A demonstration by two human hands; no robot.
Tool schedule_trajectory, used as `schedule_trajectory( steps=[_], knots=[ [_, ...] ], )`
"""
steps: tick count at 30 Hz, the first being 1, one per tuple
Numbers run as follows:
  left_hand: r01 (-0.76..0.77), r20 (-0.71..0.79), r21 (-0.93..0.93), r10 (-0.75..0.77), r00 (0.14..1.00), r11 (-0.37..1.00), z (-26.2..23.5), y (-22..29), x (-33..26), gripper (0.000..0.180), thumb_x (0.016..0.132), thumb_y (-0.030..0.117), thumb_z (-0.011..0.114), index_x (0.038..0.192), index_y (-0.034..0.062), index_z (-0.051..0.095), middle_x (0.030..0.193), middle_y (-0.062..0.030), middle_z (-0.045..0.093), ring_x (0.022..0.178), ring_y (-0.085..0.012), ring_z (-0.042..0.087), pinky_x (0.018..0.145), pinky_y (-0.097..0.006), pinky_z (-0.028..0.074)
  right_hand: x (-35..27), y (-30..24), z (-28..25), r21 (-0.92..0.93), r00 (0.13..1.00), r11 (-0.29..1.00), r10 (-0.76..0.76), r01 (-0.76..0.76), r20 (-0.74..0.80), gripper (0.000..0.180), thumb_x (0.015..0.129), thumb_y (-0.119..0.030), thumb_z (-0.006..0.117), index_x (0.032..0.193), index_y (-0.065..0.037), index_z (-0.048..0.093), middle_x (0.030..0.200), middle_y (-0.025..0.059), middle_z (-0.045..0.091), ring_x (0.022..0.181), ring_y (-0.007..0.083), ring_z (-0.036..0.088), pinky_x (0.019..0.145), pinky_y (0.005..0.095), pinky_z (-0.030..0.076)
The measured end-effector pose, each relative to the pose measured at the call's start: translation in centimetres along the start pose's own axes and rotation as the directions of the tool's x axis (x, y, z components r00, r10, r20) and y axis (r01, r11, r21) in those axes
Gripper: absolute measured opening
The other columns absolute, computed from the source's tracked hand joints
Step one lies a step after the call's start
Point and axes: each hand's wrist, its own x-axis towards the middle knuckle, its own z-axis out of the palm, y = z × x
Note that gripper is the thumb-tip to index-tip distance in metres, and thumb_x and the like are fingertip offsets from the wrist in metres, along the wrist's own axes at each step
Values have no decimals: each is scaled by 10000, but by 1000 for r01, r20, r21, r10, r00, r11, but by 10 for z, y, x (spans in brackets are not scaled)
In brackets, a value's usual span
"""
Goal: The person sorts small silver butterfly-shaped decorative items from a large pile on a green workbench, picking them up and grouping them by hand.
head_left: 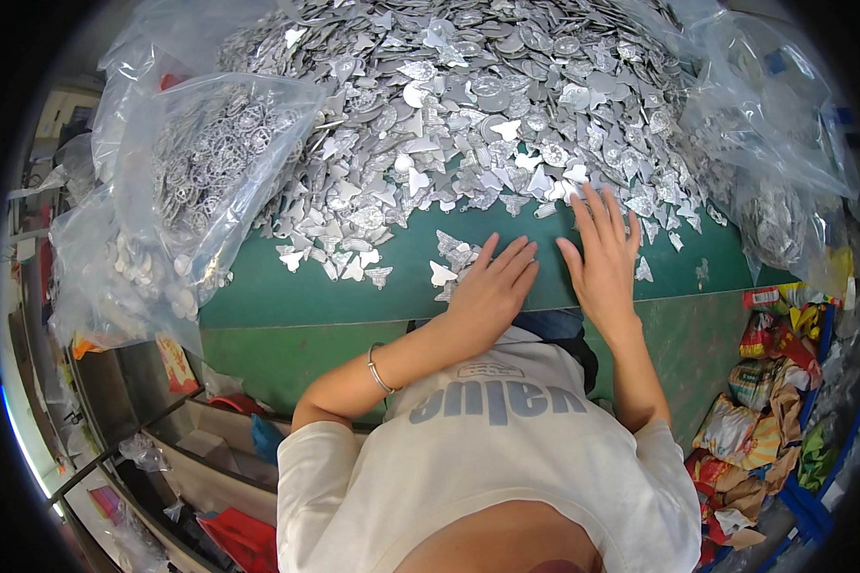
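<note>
A wide heap of small flat silver metal pieces (506,95), many of them butterfly-like or rounded, covers the far part of the green table (330,301). My left hand (494,286) lies palm down near the front edge, fingers stretched out, beside a small cluster of metal pieces (456,252). Some of that cluster may be hidden under it. My right hand (604,263) is open with fingers spread, its fingertips at the near edge of the heap. What lies beneath its palm is hidden. Neither hand visibly grips a piece.
On the left a clear plastic bag (258,167) holds ring-shaped and round metal pieces. Another clear bag (769,124) stands at the right. Below the table's left side are drawers (225,458) and a red item (242,540). Colourful crumpled packages (736,430) fill a blue-framed holder at lower right.
</note>
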Motion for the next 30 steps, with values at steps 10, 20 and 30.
schedule_trajectory(
  steps=[10, 20, 30],
  knots=[
    [83, -72, 194, -70, 995, 977, -14, -41, 78, 406, 714, 6, 582, 1117, 49, 596, 1102, -114, 534, 1028, -287, 493, 822, -379, 391, -31, -8, 1, 66, 966, 994, -105, 92, 235, 456, 824, -199, 638, 1232, -31, 521, 1371, 99, 427, 1325, 303, 327, 1052, 604, 189],
    [-175, -308, 21, 173, 936, 984, -3, -78, 85, 283, 713, -23, 563, 989, 31, 600, 918, -87, 551, 907, -259, 524, 794, -364, 392, -19, -6, 4, 33, 998, 999, 18, -20, 68, 497, 825, -248, 637, 1238, -5, 502, 1391, 108, 406, 1343, 328, 291, 1058, 614, 159],
    [159, 8, -270, -162, 987, 950, -34, -33, 17, 166, 795, -47, 553, 946, 8, 596, 913, -136, 566, 866, -336, 529, 754, -382, 424, -45, -18, 1, 115, 965, 991, -100, 74, 241, 518, 822, -269, 639, 1259, -28, 501, 1385, 80, 417, 1361, 308, 264, 1039, 641, 139]
  ],
)
